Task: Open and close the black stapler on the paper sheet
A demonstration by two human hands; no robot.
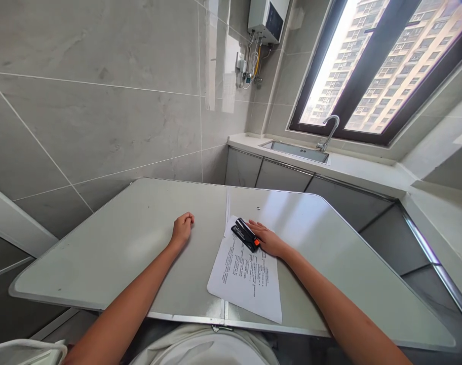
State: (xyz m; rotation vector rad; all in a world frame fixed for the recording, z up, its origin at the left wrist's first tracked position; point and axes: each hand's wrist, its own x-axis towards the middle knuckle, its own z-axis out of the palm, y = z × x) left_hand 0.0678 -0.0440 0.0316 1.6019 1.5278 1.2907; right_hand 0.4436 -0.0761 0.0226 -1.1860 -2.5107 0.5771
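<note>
A printed white sheet (246,281) lies on the folding table (120,253), across its centre seam. On the sheet's upper part rests a black stapler (245,234) with an orange-red piece at its lower end. My right hand (267,239) lies flat just right of the stapler, fingers stretched over the sheet's edge, with nothing gripped. To the left of the sheet, my left hand (183,227) rests on the table with its fingers curled; whatever they may hold is hidden. Two tiny dark pieces (258,208) lie beyond my right hand.
Behind the table runs a counter (368,172) with a sink (297,150) and a faucet (332,129). A tiled wall (120,116) stands on the left. The table's front edge (170,318) is close to my body.
</note>
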